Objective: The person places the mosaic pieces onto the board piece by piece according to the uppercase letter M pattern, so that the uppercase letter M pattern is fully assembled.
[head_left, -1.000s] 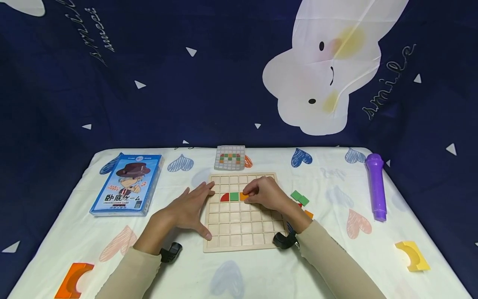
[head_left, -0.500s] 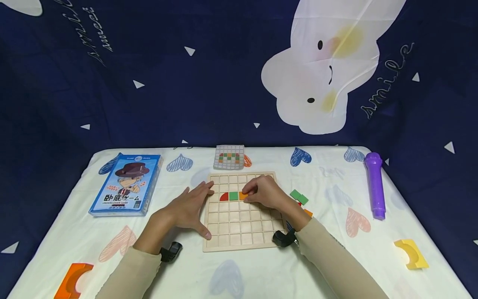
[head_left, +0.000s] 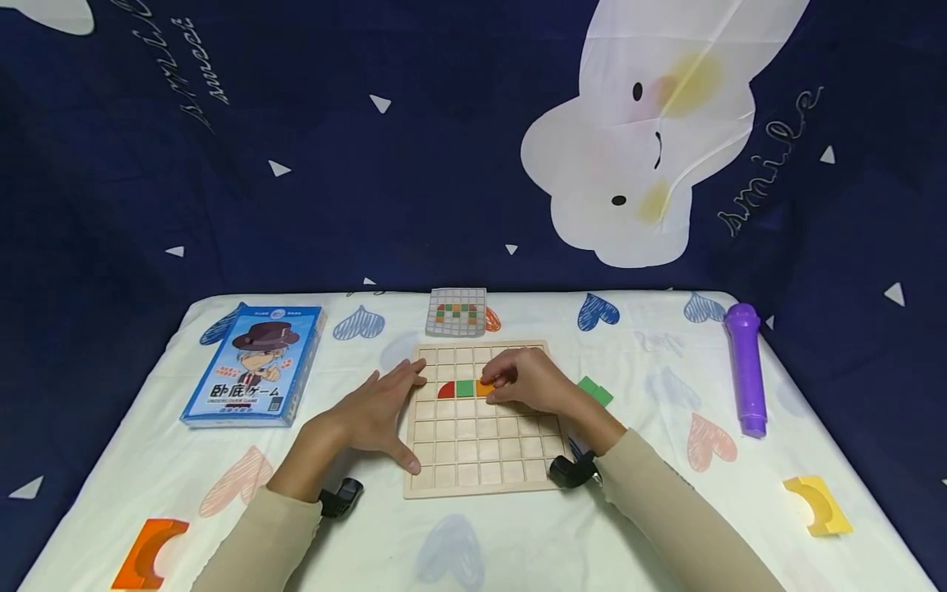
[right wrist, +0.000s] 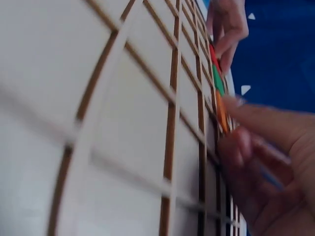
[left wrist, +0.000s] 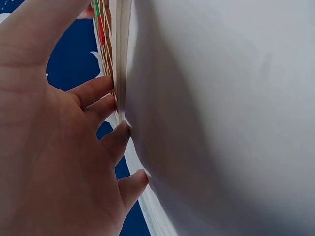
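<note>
While the left hand [head_left: 375,411], fingers wide, touches the wooden board [head_left: 467,451] at nine o'clock, the right hand [head_left: 531,381] pinches an orange tile [head_left: 482,390].
It lies at three o'clock of the green tile [head_left: 464,389].

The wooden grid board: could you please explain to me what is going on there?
A person's right hand pinches an orange piece on the wooden grid board, beside a green square and a red rounded piece in the same row. Whether the orange piece is fully seated, I cannot tell. The left hand rests, fingers spread, at the board's left edge. A small card with a coloured pattern lies beyond the board, and green pieces lie to the board's right.
</note>
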`<state>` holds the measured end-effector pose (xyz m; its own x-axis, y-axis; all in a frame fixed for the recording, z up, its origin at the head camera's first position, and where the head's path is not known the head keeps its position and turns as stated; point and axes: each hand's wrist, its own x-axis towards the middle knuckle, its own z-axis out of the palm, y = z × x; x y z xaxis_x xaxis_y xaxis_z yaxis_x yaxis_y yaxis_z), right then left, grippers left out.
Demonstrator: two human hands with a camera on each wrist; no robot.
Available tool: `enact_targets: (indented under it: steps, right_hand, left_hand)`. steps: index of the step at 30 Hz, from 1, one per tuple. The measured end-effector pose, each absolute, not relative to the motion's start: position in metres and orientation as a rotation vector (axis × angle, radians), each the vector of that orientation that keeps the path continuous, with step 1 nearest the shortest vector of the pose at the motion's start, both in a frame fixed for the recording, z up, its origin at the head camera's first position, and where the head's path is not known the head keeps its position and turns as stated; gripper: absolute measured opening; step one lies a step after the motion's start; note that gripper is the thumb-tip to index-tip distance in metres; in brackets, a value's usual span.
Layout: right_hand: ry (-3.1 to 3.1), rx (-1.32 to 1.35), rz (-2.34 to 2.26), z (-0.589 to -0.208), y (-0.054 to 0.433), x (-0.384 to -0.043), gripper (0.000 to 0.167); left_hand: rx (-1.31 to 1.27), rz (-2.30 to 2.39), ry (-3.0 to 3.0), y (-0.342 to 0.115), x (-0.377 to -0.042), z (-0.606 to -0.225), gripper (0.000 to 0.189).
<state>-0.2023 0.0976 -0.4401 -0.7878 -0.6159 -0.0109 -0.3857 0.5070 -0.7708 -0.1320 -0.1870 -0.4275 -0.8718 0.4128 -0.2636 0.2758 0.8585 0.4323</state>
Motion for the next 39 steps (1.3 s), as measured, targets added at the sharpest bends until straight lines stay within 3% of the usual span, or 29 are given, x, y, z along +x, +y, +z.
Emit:
enact_targets:
  steps: [19, 39]
  right_hand:
    - [2.509, -0.797, -1.22, -0.414, 0.176, -0.193, 0.035]
    - [2.631, -0.698, -1.185, -0.428, 0.235, -0.191, 0.041]
  left_hand:
    - [0.539, 0.575, 2.674, -0.187, -0.133, -0.427, 0.137]
    - [0.534, 0.574, 2.682, -0.188, -0.132, -0.426, 0.137]
